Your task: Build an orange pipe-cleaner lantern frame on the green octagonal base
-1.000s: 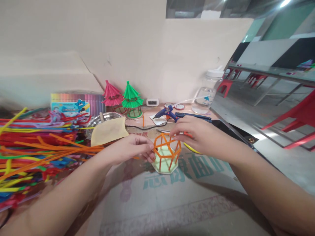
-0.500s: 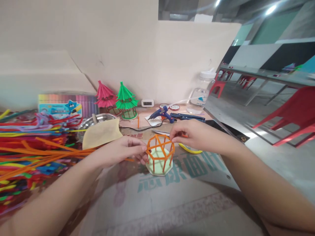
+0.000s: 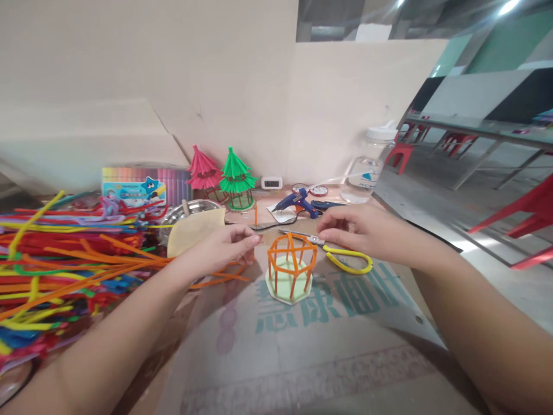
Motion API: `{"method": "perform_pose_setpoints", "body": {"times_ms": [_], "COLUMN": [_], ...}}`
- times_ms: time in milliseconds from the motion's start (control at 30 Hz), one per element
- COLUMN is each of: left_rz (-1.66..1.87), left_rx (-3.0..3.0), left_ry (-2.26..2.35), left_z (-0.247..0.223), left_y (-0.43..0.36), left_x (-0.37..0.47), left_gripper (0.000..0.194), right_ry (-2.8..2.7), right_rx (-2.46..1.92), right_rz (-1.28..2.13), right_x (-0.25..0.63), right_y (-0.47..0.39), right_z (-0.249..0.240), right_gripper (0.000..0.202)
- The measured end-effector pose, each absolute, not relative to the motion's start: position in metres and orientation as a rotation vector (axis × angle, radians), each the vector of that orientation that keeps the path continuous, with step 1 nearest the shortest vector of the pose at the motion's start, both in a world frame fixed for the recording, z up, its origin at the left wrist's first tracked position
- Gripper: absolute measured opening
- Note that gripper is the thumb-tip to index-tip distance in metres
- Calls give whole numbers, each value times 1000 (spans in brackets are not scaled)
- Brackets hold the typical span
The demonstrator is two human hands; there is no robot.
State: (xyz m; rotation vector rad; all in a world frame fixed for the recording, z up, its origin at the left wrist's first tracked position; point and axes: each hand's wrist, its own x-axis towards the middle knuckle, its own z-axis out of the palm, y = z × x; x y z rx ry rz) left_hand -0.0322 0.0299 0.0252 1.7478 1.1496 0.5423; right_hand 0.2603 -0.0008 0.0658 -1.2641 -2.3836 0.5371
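A small cage-like frame of orange pipe cleaners [image 3: 294, 270] stands upright on a pale green octagonal base [image 3: 287, 290] at the middle of the work board. Its top ring is crossed by orange strips. My left hand [image 3: 231, 249] hovers just left of the frame, apart from it, fingers loosely curled with nothing visible in them. On the other side, my right hand [image 3: 345, 229] is open with bent fingers, above yellow-handled scissors [image 3: 352, 266]. The scissors lie behind and right of the frame; I cannot tell whether the hand touches them.
Pink [image 3: 204, 167] and green [image 3: 235, 176] pagoda models stand at the back. A blue glue gun [image 3: 296, 200], pliers [image 3: 326, 204] and a clear bottle [image 3: 365, 170] are right of them. Colourful pipe cleaners [image 3: 86, 253] and a metal bowl [image 3: 201, 207] with a yellowish sheet [image 3: 194, 230] lie left.
Both hands have let go of the orange frame and moved outward from it. The frame now stands free, and more of the scissors shows. The view has shifted slightly left.
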Motion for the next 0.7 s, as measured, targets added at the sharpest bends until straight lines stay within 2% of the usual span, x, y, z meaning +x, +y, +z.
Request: {"method": "perform_pose_setpoints", "body": {"times_ms": [167,300,433,533,700], "left_rz": [763,899,740,614,621], "left_rx": [1927,2027,2090,2075,1930], "left_ry": [1172,1226,1343,1413,1414], "left_z": [37,41,42,43,45], "left_y": [30,27,25,26,27], "left_x": [-38,-40,-38,-36,-35], "left_gripper": [32,41,48,42,27], "right_ry": [-2393,-2151,-1859,-1741,-1793], "right_rx": [-1240,-1137,-1172,-1174,-1144], "right_rz": [735,1082,1104,1032,1084], "right_x": [272,278,275,267,257], "right_y": [14,20,9,-2,-9], "right_z": [55,3,-48,-62,-60], "right_gripper": [28,33,34,30,31]}}
